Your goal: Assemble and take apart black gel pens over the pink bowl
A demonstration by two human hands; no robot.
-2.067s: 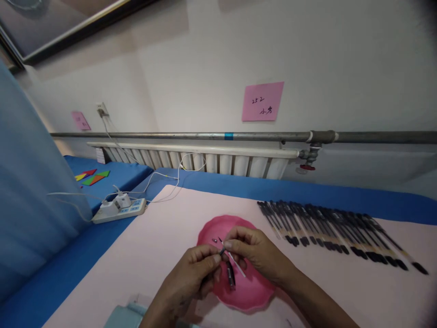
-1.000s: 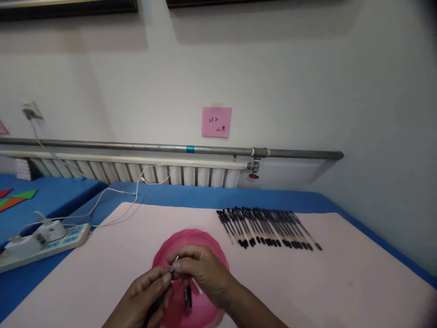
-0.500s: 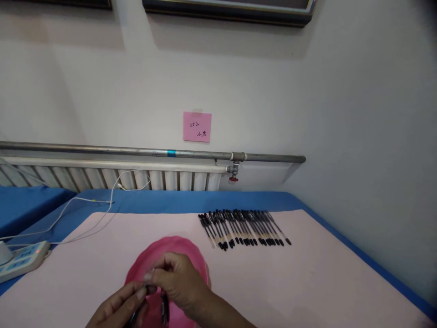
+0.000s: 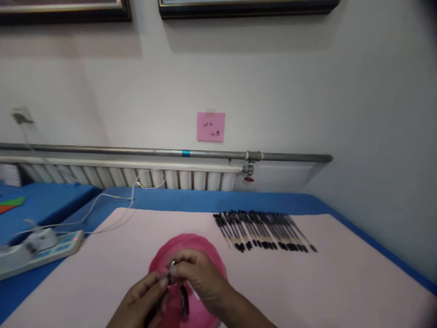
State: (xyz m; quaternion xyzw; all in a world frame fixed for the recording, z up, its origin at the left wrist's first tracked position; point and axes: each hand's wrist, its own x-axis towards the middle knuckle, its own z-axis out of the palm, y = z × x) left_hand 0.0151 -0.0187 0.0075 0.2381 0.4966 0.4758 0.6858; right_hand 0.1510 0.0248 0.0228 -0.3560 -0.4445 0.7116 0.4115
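Pinches a small dark piece (image 4: 169, 276) between thumb and fingertips of the left hand (image 4: 141, 297), with the other fingers curled inward. Grasps a small shiny silvery piece (image 4: 172, 263) between thumb and forefinger of the right hand (image 4: 201, 275), just beside the dark one. Cannot tell, for blur, whether joined to it or merely touching. Holds both over a round, bright pink plate (image 4: 191, 238) with a wavy rim. Has a short, glossy black cylindrical part (image 4: 185, 303) lying on the plate, near the fingertips, and a thin white stick (image 4: 194, 292) slanting out beneath the right hand; cannot tell whether gripped or loose. Has beyond, to the right of the plate, a row of slim black-ended pens (image 4: 262, 230) laid slantwise, side by side, on a pale pink sheet (image 4: 307, 282) over a blue cloth (image 4: 211, 200). Has at far left a long white power strip (image 4: 64, 252) with white adapters (image 4: 43, 238) and a thin white cable (image 4: 132, 193). Faces a pale wall (image 4: 290, 91) with a ribbed white radiator (image 4: 185, 180), a grey metal pipe (image 4: 146, 151) and a square, handwritten pink note (image 4: 210, 127).
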